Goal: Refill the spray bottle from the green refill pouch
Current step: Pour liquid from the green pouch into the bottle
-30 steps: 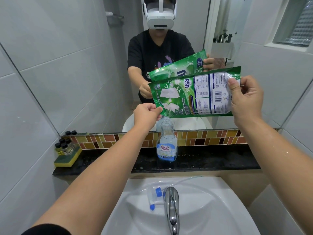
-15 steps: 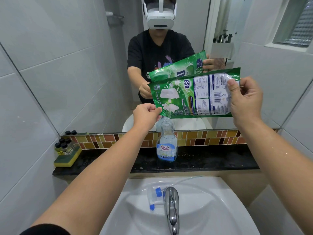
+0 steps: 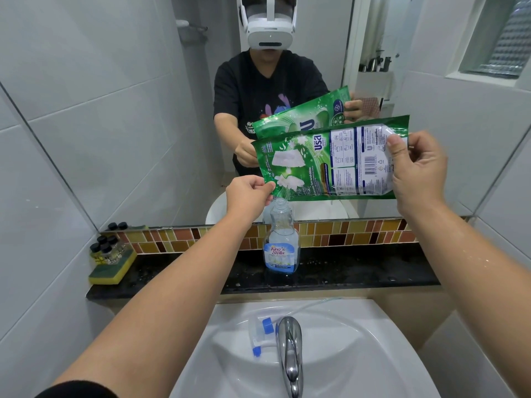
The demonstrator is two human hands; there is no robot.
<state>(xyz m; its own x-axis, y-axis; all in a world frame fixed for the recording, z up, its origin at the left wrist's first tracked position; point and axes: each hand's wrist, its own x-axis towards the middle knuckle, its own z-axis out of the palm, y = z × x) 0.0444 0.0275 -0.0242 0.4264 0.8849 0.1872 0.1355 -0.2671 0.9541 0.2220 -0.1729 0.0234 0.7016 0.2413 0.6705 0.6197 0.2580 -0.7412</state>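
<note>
Green refill pouch (image 3: 330, 162) lengthwise near-horizontal, lower-left corner down over spray bottle (image 3: 281, 242) mouth

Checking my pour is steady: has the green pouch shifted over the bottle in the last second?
No. The green pouch keeps its low corner just above the spray bottle mouth, which stands fixed on the black ledge; at most a slight wobble.

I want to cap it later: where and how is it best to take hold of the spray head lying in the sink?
Probably grip the spray head at its white body, coming from above on the left, since the faucet stands close on its right. It lies on its side in the sink; its thin tube trails away to the upper right, so lift gently.
</note>
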